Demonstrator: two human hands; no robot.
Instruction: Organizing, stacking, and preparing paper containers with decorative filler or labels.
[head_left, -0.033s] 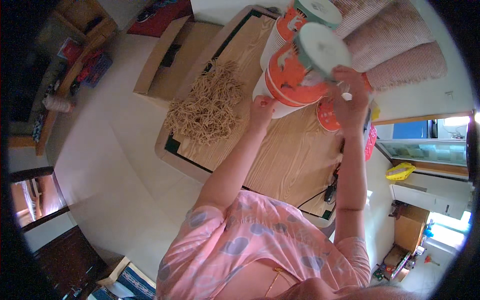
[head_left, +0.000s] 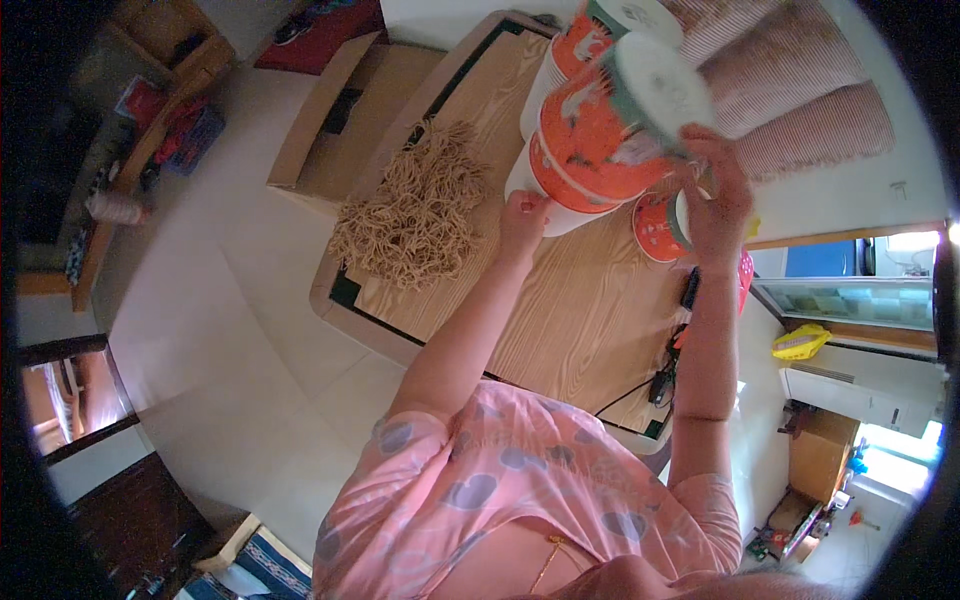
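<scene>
A stack of nested paper buckets (head_left: 600, 140), orange with green ends and white below, stands at the table's far right, green-edged round end up. My right hand (head_left: 718, 205) has its fingers curled over the edge of that round end, on the topmost bucket. Low on the same stack, my left hand (head_left: 527, 212) is closed against the bucket's rim. Behind it rises a second stack of like buckets (head_left: 573, 52). A single orange bucket (head_left: 657, 228) sits beside my right wrist, partly hidden by it.
On the wood-grained table (head_left: 560, 320), a tangled heap of tan cord (head_left: 415, 215) lies to the left. An open cardboard box (head_left: 325, 130) stands past the left edge. Striped cushions (head_left: 790, 80) lean at the far right. A black cable (head_left: 660, 385) rests near the right corner.
The topmost bucket has shifted a little to the right and away, with my right hand on it. The single orange bucket shows more now. My left hand stays in place.
</scene>
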